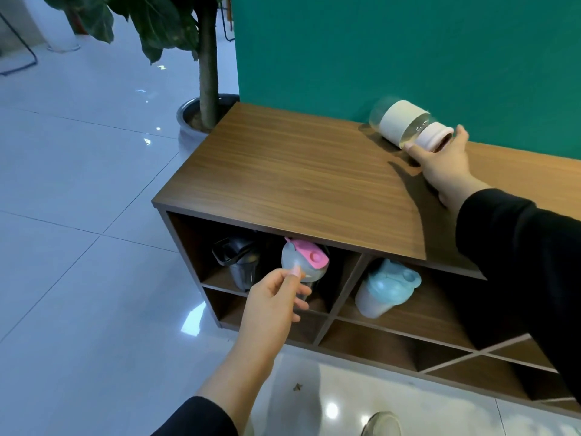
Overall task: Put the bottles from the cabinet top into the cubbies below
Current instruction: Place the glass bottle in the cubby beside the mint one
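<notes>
1. Counted four bottles in all: one on the wooden cabinet top (283, 171), three in the cubbies below.
2. On top, by the green wall (408, 51): a clear glass bottle (405, 125) with a cream sleeve round its middle and a pale pink cap, tipped over towards the right, motion-blurred at its base.
3. Gripped at that cap end by the right hand (446, 166), thumb on the near side and fingertips over the far side.
4. In the upper left cubby (191, 247): a dark grey shaker bottle (237, 262) at the left, and beside it a grey shaker bottle with a pink lid (305, 262), leaning out towards the front.
5. Left hand (276, 297) at the pink-lidded bottle, thumb against its grey shoulder and fingers curled in front of its body; looked like a hold, though hard to confirm from this angle.
6. In the next cubby to the right: a pale shaker bottle with a light blue lid (385, 289), tilted.
7. Lower cubbies: nothing made out in their shadow.
8. Also seen: one potted plant (206, 73) at the cabinet's far left corner, glossy white floor tiles (78, 215), black sleeves on both arms.
</notes>
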The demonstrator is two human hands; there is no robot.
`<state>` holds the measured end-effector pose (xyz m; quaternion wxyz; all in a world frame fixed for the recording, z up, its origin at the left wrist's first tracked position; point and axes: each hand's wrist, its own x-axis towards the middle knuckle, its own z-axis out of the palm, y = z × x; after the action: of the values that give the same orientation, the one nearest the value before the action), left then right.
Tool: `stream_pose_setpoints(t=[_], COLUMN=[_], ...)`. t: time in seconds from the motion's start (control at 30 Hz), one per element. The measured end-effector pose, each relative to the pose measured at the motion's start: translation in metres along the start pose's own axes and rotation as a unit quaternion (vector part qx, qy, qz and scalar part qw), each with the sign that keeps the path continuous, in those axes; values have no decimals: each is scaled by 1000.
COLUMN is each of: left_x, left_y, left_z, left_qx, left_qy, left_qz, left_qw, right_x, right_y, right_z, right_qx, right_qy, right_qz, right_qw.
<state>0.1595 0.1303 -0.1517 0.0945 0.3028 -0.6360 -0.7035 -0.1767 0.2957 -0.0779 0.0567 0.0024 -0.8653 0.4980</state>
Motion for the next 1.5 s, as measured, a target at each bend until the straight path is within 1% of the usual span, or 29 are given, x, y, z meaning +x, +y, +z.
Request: stream_pose_setpoints(t=[0.1, 0.3, 0.43, 0.53, 0.6, 0.67, 0.73, 0.8, 0.87, 0.93, 0.97, 1.0, 1.07, 1.1, 1.17, 1.23, 1.33, 1.5], left_x=[2, 6, 5, 2, -4, -12, -22, -35, -47, -62, -69, -73, -81, -83, -84, -81, -74, -63], left_y=[-4, -4, -3, -2, 2, 5, 8, 10, 9, 6, 2, -3, -13, -16, -21, -27, -31, -47], left_z=[1, 3, 5, 5, 7, 6, 7, 12, 20, 36, 44, 53, 70, 77, 93, 108, 128, 148], left_qx=[5, 5, 16, 22, 15, 6, -15, -64, -121, -139, -144, -146, -162, -167, -160, -157, -106, 59], left_qy=[-2, -1, 1, -1, -4, -6, -17, -59, -142, -224, -251, -262, -260, -260, -257, -245, -234, -203], left_qz=[-1, -5, 3, 1, 4, 22, 37, 9, -72, -148, -174, -194, -223, -232, -251, -270, -285, -270], left_qw=[1000, 1000, 1000, 1000, 1000, 1000, 999, 996, 980, 953, 941, 934, 925, 922, 919, 918, 923, 939], right_x=[5, 4, -16, -51, -92, -141, -189, -238, -282, -317, -328, -338, -351, -354, -351, -342, -318, -258], right_y=[2, 7, 3, -4, -12, -21, -17, -6, 6, 18, 27, 35, 49, 55, 70, 82, 101, 146], right_z=[10, 12, 2, -15, -32, -53, -76, -96, -107, -114, -115, -115, -114, -113, -113, -116, -121, -114], right_qx=[20, 41, 118, 202, 251, 259, 226, 187, 144, 102, 95, 112, 198, 224, 236, 243, 223, 104], right_qy=[0, 53, 66, 68, 61, 44, 11, -37, -79, -106, -109, -100, -59, -36, 3, 20, 35, 48], right_qz=[-11, -41, -80, -109, -130, -173, -218, -224, -219, -231, -219, -185, -68, -26, 19, 62, 92, 72], right_qw=[1000, 997, 988, 971, 957, 949, 949, 956, 962, 962, 965, 971, 976, 974, 972, 968, 970, 991])
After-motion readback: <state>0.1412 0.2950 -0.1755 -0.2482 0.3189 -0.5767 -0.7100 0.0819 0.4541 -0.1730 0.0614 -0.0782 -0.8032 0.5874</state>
